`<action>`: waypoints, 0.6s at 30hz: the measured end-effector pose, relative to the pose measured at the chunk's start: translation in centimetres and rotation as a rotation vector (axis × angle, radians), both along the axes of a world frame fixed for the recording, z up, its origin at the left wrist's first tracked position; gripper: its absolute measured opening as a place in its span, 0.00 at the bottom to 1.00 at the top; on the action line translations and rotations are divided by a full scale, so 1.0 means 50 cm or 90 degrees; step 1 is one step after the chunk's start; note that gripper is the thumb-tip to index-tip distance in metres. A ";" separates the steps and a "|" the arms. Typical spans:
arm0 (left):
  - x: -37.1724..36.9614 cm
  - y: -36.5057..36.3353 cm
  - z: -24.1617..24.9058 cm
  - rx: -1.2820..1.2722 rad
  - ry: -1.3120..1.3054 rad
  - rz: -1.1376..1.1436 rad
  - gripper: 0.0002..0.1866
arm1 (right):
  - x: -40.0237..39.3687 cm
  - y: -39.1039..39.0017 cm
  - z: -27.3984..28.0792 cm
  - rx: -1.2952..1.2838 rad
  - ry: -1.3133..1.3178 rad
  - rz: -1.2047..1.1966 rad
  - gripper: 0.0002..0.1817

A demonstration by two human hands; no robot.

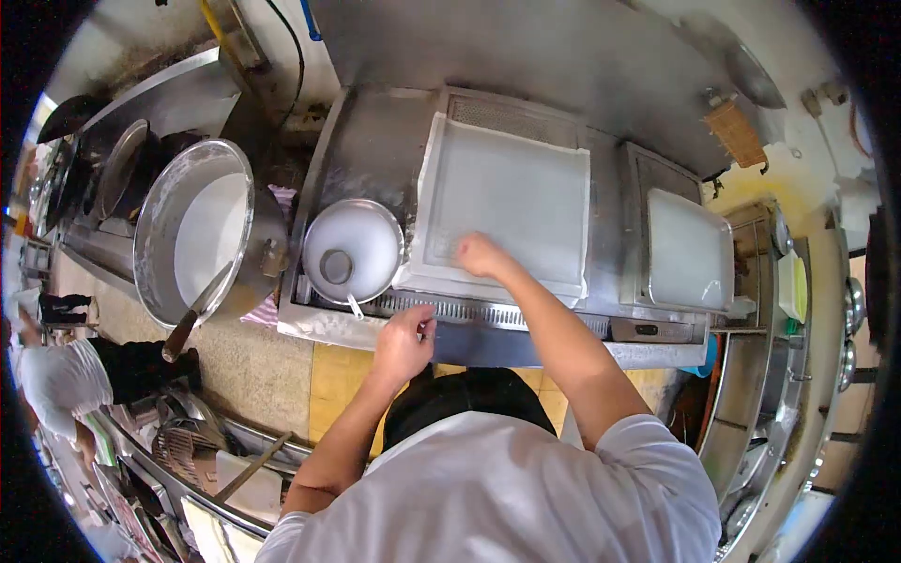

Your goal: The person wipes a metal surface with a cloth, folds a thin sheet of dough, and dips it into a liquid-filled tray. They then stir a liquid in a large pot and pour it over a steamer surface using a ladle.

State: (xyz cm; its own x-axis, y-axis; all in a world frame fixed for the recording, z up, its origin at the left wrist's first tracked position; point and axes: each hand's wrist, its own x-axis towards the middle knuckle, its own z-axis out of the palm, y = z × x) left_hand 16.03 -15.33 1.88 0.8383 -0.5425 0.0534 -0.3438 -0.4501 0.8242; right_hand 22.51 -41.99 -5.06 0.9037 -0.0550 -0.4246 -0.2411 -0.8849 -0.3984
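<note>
My right hand (481,255) is closed over the lower left part of a large cloth-lined tray (507,202) with a smooth pale surface; whatever its fingers may pinch is too small to make out. Near the front edge of the steel counter, my left hand (405,342) is curled, its fingers bent in, and I cannot make out anything in it. Just up and left of that hand stands a round metal bowl (375,230) of white liquid. A small round cup or ladle (336,266) lies in the bowl, and a white handle (355,307) sticks out at the rim.
A big metal pot (246,272) of white liquid stands at the left, with a wooden-handled tool (181,336) across its rim. A second pale-filled tray (690,251) lies at the right. Another person (61,380) is at the far left. Shelves (741,375) line the right side.
</note>
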 end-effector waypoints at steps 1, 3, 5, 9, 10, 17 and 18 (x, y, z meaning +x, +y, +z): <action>-0.007 -0.013 0.000 0.002 0.004 0.001 0.12 | -0.035 -0.030 0.009 -0.037 0.008 -0.024 0.14; -0.018 -0.045 0.007 0.007 0.008 -0.004 0.12 | -0.117 -0.087 0.060 -0.093 0.024 -0.099 0.14; -0.033 -0.084 0.019 0.017 0.014 -0.015 0.12 | -0.206 -0.144 0.131 -0.135 0.055 -0.150 0.15; -0.062 -0.166 0.043 0.040 -0.041 -0.064 0.14 | -0.363 -0.270 0.136 -0.124 0.048 -0.273 0.18; -0.071 -0.187 0.048 0.043 -0.043 -0.076 0.14 | -0.397 -0.291 0.143 -0.093 0.024 -0.285 0.18; -0.147 -0.336 0.067 0.060 -0.045 -0.152 0.13 | -0.559 -0.464 0.096 -0.318 -0.276 -0.524 0.28; -0.161 -0.355 0.070 0.066 -0.042 -0.166 0.13 | -0.572 -0.488 0.102 -0.302 -0.182 -0.555 0.31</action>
